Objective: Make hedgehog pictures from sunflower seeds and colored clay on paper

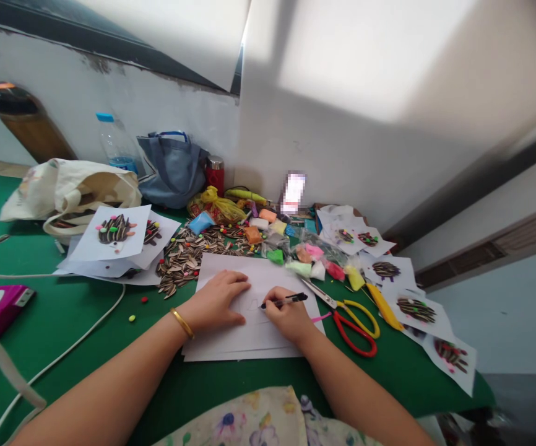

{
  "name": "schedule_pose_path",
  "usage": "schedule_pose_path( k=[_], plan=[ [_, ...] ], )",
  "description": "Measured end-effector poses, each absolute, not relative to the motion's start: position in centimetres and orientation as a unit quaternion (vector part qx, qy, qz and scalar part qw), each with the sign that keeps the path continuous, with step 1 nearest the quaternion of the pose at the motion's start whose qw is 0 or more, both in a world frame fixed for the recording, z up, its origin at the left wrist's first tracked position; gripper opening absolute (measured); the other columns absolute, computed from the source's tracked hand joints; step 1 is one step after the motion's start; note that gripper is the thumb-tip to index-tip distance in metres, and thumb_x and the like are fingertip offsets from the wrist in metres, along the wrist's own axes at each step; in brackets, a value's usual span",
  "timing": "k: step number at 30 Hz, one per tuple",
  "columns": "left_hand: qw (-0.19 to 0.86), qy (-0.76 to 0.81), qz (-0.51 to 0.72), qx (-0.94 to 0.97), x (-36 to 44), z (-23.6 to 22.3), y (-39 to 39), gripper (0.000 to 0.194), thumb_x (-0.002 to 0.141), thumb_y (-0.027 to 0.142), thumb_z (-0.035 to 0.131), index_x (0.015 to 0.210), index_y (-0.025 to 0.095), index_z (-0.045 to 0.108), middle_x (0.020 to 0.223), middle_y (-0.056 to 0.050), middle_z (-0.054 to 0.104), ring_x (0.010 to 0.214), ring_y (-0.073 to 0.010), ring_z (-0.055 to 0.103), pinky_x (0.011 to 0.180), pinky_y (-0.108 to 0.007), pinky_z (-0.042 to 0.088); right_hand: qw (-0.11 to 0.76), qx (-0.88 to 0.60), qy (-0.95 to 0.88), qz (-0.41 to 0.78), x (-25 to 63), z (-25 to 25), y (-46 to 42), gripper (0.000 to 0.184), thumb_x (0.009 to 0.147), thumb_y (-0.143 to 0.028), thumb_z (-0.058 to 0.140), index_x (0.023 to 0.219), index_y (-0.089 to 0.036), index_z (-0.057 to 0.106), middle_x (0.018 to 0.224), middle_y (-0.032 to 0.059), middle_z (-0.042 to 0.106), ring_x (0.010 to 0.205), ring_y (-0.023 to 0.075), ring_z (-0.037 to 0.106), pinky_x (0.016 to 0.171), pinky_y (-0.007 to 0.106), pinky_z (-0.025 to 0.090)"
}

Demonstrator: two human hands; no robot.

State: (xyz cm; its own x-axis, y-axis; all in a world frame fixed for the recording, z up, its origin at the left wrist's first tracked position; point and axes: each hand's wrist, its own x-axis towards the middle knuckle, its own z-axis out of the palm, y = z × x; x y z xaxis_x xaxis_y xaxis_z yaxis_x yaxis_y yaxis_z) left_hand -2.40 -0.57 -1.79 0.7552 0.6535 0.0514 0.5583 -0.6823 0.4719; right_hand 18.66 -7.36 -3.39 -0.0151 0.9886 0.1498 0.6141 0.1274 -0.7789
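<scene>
A stack of white paper (231,347) lies in front of me on the green table, with faint lines drawn near the middle of the top sheet. My left hand (219,298) rests flat on the paper's left side, fingers stretched out. A gold bangle (182,323) circles that wrist. In my right hand (286,314) is a black pen (296,298), its tip at the drawn lines. Just right of the paper lie scissors (342,306) with one yellow and one red handle loop.
Sunflower seeds (179,257) are heaped behind the paper, beside coloured clay packets (300,267). Finished seed pictures lie left (124,248) and right (416,310). A white cable (82,334) crosses the left side. Bags (172,170), bottles and a phone (293,192) stand along the wall.
</scene>
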Motion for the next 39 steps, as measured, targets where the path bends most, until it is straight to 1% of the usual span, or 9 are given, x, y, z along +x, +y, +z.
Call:
schedule_pose_path(
  k=[4,7,12,14,17,23,29,39],
  plan=[
    [0.222,0.334,0.113,0.909,-2.4,-1.7,-0.7,0.072,0.062,0.040,0.081,0.129,0.022,0.059,0.138,-0.012,0.053,0.131,-0.0310,0.045,0.114,-0.046,0.030,0.373,-0.607,-0.651,0.263,18.8,-3.6,-7.4,0.013,0.079,-0.018,0.051,0.073,-0.020,0.063,0.068,-0.0005,0.063,0.065,0.0147,0.057,0.061,0.024,0.042],
    [0.213,0.332,0.118,0.911,-2.4,-1.7,-0.8,0.072,0.064,0.041,0.079,0.130,0.022,0.058,0.138,-0.011,0.053,0.130,-0.0307,0.045,0.114,-0.046,0.030,0.369,-0.604,-0.659,0.256,18.8,-3.5,-7.4,0.014,0.082,-0.021,0.051,0.078,-0.020,0.065,0.074,0.0004,0.065,0.071,0.0159,0.060,0.066,0.025,0.044],
    [0.193,0.329,0.122,0.916,-2.2,-1.9,-0.9,0.060,0.077,0.049,0.068,0.128,0.019,0.058,0.135,-0.012,0.054,0.129,-0.0293,0.046,0.114,-0.045,0.031,0.356,-0.585,-0.684,0.250,18.6,-3.2,-7.5,0.015,0.086,-0.022,0.053,0.088,-0.021,0.068,0.084,0.0015,0.070,0.080,0.0171,0.063,0.075,0.027,0.047],
    [0.184,0.332,0.127,0.916,-2.2,-2.1,-1.0,0.060,0.076,0.049,0.070,0.127,0.020,0.058,0.135,-0.012,0.054,0.129,-0.0292,0.046,0.114,-0.045,0.030,0.350,-0.581,-0.690,0.252,18.6,-3.1,-7.5,0.016,0.086,-0.022,0.053,0.089,-0.022,0.069,0.086,0.0015,0.070,0.081,0.0172,0.063,0.076,0.027,0.047],
    [0.177,0.336,0.129,0.916,-2.1,-2.3,-1.0,0.067,0.070,0.048,0.076,0.127,0.020,0.056,0.136,-0.011,0.053,0.129,-0.0295,0.045,0.116,-0.045,0.028,0.343,-0.579,-0.695,0.255,18.6,-3.1,-7.5,0.016,0.086,-0.021,0.054,0.089,-0.022,0.069,0.086,0.0012,0.071,0.082,0.0170,0.063,0.076,0.027,0.047],
    [0.183,0.337,0.126,0.915,-2.1,-2.7,-0.9,0.070,0.068,0.047,0.078,0.129,0.022,0.055,0.137,-0.010,0.052,0.131,-0.0296,0.045,0.118,-0.048,0.022,0.340,-0.575,-0.699,0.255,18.5,-3.2,-7.5,0.016,0.086,-0.020,0.054,0.090,-0.022,0.070,0.087,0.0005,0.071,0.081,0.0160,0.063,0.076,0.026,0.046],
    [0.187,0.335,0.129,0.914,-2.1,-2.7,-1.0,0.070,0.067,0.045,0.078,0.130,0.025,0.055,0.137,-0.010,0.052,0.130,-0.0302,0.045,0.118,-0.049,0.022,0.337,-0.584,-0.694,0.254,18.4,-2.9,-7.5,0.018,0.086,-0.021,0.053,0.091,-0.022,0.070,0.087,0.0009,0.071,0.081,0.0163,0.063,0.076,0.026,0.047],
    [0.190,0.337,0.127,0.913,-2.1,-2.8,-0.9,0.071,0.067,0.046,0.078,0.131,0.024,0.056,0.137,-0.011,0.052,0.130,-0.0318,0.045,0.118,-0.050,0.022,0.359,-0.599,-0.678,0.231,18.7,-3.4,-7.1,0.020,0.087,-0.024,0.051,0.095,-0.022,0.068,0.091,0.0020,0.070,0.085,0.0183,0.063,0.080,0.029,0.048]
  ],
)
